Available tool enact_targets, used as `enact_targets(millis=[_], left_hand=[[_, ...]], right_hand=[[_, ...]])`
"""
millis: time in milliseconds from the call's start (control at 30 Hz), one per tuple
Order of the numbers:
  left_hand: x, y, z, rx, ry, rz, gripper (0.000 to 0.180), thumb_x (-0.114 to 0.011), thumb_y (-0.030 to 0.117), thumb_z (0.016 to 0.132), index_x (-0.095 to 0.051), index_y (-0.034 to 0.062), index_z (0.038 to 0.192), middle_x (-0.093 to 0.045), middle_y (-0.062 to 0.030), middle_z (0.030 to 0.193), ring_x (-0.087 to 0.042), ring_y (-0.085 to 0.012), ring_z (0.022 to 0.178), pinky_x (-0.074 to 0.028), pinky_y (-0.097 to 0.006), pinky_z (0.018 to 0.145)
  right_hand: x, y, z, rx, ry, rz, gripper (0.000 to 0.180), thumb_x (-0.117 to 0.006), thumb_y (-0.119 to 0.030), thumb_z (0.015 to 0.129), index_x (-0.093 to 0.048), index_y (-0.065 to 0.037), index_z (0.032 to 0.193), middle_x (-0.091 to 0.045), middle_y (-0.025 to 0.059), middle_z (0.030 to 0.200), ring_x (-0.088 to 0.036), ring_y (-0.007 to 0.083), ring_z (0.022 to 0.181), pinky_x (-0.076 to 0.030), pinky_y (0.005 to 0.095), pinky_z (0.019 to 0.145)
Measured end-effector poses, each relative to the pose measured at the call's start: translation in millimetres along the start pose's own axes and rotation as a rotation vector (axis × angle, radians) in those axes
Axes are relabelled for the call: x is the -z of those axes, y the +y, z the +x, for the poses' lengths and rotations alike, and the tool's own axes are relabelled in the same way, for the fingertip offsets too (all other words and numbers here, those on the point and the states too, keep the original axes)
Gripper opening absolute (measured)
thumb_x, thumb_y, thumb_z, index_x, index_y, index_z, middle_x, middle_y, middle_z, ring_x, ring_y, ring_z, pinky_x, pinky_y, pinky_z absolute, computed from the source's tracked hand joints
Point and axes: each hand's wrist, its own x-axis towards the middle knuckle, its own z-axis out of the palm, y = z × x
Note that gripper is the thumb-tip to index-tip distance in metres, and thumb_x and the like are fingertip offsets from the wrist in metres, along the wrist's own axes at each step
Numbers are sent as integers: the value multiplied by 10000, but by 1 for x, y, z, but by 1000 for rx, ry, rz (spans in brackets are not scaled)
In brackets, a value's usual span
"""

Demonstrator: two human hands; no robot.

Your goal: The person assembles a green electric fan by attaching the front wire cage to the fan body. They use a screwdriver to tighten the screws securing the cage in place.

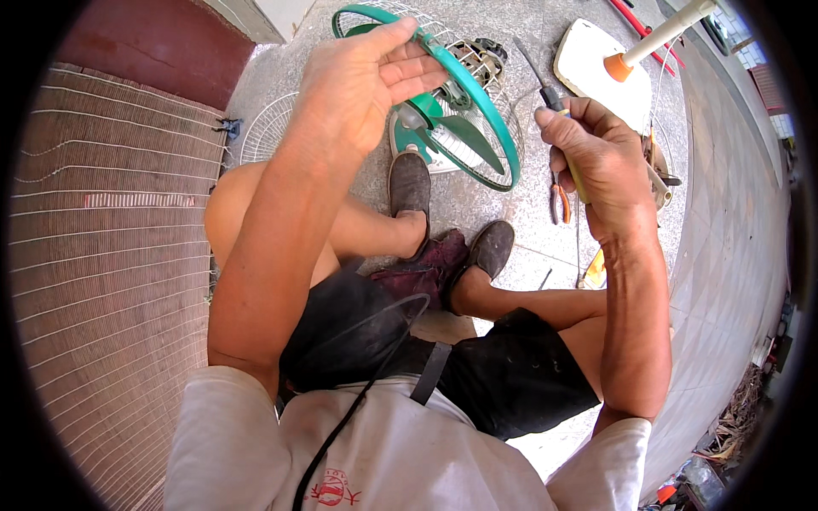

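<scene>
My left hand [362,81] grips the green ring [479,98] of a fan's guard at its upper left, the thumb and fingers meeting its rim. The ring stands tilted around green fan blades [467,140]. Behind it is the bared fan motor [477,64] with white guard wires. My right hand [596,157] is closed around the handle of a screwdriver [552,98], whose shaft points up and away to the left. Its tip is clear of the fan. Part of the handle is hidden in my palm.
Orange-handled pliers [560,203] lie on the floor below my right hand. A white fan base with a pole [652,47] is at the far right. A white wire guard [271,128] rests at the left, near a brown slatted mat [119,221]. Dark red cloth [417,277] lies between my shoes.
</scene>
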Motion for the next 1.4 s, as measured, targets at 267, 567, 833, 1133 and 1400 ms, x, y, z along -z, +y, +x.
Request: enact_targets(millis=[267, 567, 833, 1133, 1400], left_hand=[[-5, -19, -15, 42, -80, 170, 334, -705, 213, 852, -610, -65, 1012, -662, -168, 950, -673, -260, 815, -555, -350, 750], [-25, -43, -22, 86, -68, 356, 254, -701, 131, 833, -621, -60, 982, -663, -126, 887, -669, -183, 773, -555, -314, 684], [-26, -57, -14, -28, 29, 443, 198, -672, 134, 701, -584, -23, 617, -602, -106, 578, -588, -188, 527, -465, -343, 514], [-32, -57, -15, -80, 51, 527, 206, -669, 142, 739, -572, -22, 659, -619, -182, 644, -645, -313, 632, -506, -414, 632], [-11, -26, -32, -104, -15, 782, 211, -659, 168, 767, -611, -38, 752, -638, -212, 699, -658, -362, 701, -514, -423, 688]], right_hand=[[-13, 14, 4, 32, -4, -152, 284, -685, -234, 817, -596, 18, 911, -597, 48, 745, -550, 107, 665, -462, 250, 589], [-23, 14, -8, 58, -1, -115, 262, -681, -165, 844, -598, 54, 961, -616, 62, 748, -574, 106, 669, -489, 249, 603], [-21, 10, -7, 39, 12, -75, 341, -664, -171, 869, -574, 83, 1079, -667, 122, 819, -642, 149, 732, -518, 264, 631], [-16, -2, -9, 82, 97, -86, 410, -686, -188, 879, -586, 80, 1172, -605, 50, 751, -509, 63, 531, -383, 206, 450], [-20, -3, -11, 163, 127, -52, 286, -627, -101, 856, -561, 26, 1103, -541, 14, 738, -479, 51, 569, -368, 189, 497]])
